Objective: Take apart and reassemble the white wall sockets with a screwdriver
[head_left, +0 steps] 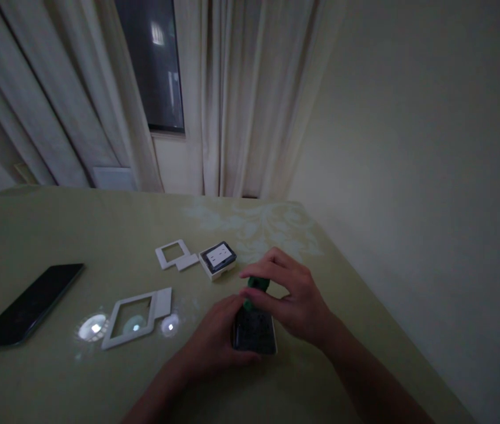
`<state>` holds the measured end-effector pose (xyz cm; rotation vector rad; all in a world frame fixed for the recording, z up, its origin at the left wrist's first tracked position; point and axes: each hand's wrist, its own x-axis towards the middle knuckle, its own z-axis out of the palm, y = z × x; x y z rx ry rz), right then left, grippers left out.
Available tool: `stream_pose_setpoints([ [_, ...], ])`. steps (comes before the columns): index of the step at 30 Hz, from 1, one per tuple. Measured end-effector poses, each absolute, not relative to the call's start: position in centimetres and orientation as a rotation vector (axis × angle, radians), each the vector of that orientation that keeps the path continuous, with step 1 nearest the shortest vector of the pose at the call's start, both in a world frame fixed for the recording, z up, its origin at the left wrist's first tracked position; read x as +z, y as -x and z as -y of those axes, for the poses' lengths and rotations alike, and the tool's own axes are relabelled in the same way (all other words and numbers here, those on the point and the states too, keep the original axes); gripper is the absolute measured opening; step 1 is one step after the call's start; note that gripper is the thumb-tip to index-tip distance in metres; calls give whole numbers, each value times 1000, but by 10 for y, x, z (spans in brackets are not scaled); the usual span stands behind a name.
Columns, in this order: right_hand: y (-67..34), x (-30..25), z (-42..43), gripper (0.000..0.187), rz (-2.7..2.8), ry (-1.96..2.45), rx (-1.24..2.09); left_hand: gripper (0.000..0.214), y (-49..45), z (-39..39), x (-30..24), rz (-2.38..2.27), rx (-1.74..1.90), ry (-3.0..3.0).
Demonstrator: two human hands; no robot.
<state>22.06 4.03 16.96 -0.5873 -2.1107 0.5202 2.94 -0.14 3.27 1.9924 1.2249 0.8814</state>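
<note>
My left hand [214,338] is curled round the left side of a dark, square socket module [254,333] that rests on the table. My right hand [291,297] reaches over it from the right, its fingers pinched on a green-handled tool [256,288] that stands on the module's top edge. A second socket module [218,259], white with a dark face, lies just beyond the hands. Two white cover frames lie to the left: a small one [174,254] and a larger one [137,318].
A dark tablet or phone [29,306] lies flat at the table's left. The table [342,294] wears a pale green cloth and its right edge runs close along a plain wall. Curtains and a dark window stand behind the far edge.
</note>
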Motion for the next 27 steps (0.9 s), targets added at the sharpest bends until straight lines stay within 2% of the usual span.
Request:
stream_pose_setpoints([
  [5, -225, 179, -36, 46, 2291, 477, 781, 64, -27, 1, 33, -1165, 847, -1990],
  [8, -224, 176, -37, 38, 2240, 464, 788, 63, -28, 1, 33, -1173, 855, -1992],
  [10, -220, 169, -39, 29, 2152, 526, 657, 64, -30, 2, 33, -1209, 867, -1998],
  [14, -211, 158, -42, 24, 2079, 605, 429, 61, -33, 2, 30, -1239, 831, -2023],
  [18, -220, 161, -52, 21, 2050, 729, 398, 81, -31, 1, 27, -1214, 816, -2052],
  [21, -247, 161, -67, 24, 1658, 891, 523, 84, -30, 0, 25, -1201, 800, -2058],
  [24, -280, 147, -78, 46, 978, 868, 869, 82, -31, 0, 25, -1222, 862, -2007],
  [27, -298, 116, -78, 56, 836, 883, 1049, 80, -34, -1, 25, -1209, 1046, -1931],
])
